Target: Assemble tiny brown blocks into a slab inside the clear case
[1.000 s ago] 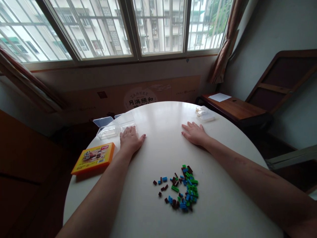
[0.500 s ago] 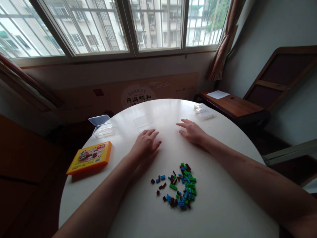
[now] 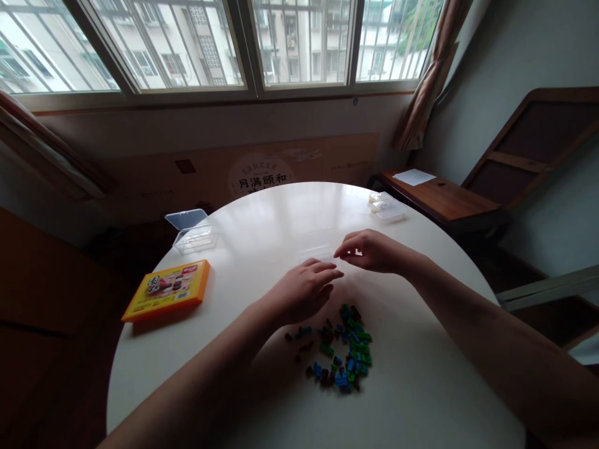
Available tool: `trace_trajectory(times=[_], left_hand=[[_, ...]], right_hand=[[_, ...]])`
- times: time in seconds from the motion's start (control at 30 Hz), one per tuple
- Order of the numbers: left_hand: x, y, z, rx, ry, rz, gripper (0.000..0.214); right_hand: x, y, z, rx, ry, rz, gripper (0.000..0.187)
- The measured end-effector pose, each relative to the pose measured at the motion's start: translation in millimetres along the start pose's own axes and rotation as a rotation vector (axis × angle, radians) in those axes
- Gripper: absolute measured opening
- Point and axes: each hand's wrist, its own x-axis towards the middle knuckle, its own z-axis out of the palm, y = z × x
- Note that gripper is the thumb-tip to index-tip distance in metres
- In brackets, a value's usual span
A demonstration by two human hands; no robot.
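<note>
A clear plastic box (image 3: pixel 314 240), faint against the white tabletop, lies just beyond my hands. My left hand (image 3: pixel 304 288) reaches over the table at the box's near side, palm down with fingers stretched out. Whether its fingertips touch the box I cannot tell. At the box's right near corner, my right hand (image 3: pixel 372 251) has thumb and fingertips pinched together on the edge. Nearer to me lies a loose heap of small building blocks (image 3: pixel 358 349) in green, blue and dark brown, with several strays to its left.
On the left of the round white table (image 3: pixel 421 362) lies an orange and yellow box (image 3: pixel 168 288). Behind it stands an open clear case (image 3: pixel 194 238). Clear packaging (image 3: pixel 387 207) sits at the far right edge. Beyond is a wooden chair (image 3: pixel 444 199) with paper on it.
The clear plastic box has shifted right across the table. My left hand has moved right and slightly nearer. My right hand has gone from spread fingers to a pinch at the box's corner.
</note>
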Motion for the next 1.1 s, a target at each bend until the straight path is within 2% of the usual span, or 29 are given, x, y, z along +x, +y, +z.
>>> trace_trajectory(times=[0.2, 0.37, 0.53, 0.83, 0.97, 1.1], left_hand=[[-0.2, 4.4, -6.2, -0.105, 0.042, 0.009, 0.031], [-2.1, -1.0, -14.4, 0.022, 0.051, -0.025, 0.025], [-7.2, -14.6, -19.4, 0.182, 0.002, -0.072, 0.022], [-8.2, -24.1, -20.5, 0.201, -0.089, -0.114, 0.022], [-9.5, -25.8, -20.2, 0.218, -0.031, -0.074, 0.024], [-11.6, -25.7, -20.7, 0.261, 0.107, -0.016, 0.022]], right_hand=[[-1.7, -10.1, -5.4, 0.044, -0.153, 0.028, 0.024], [-1.3, -18.2, -5.6, 0.015, -0.235, 0.063, 0.026], [-0.9, -25.7, -5.9, 0.009, -0.279, 0.047, 0.021], [-1.1, -35.8, -1.5, -0.032, -0.34, 0.034, 0.024], [-0.6, -37.4, 1.2, -0.031, -0.338, 0.017, 0.021], [0.0, -37.4, 2.7, -0.028, -0.332, 0.009, 0.017]])
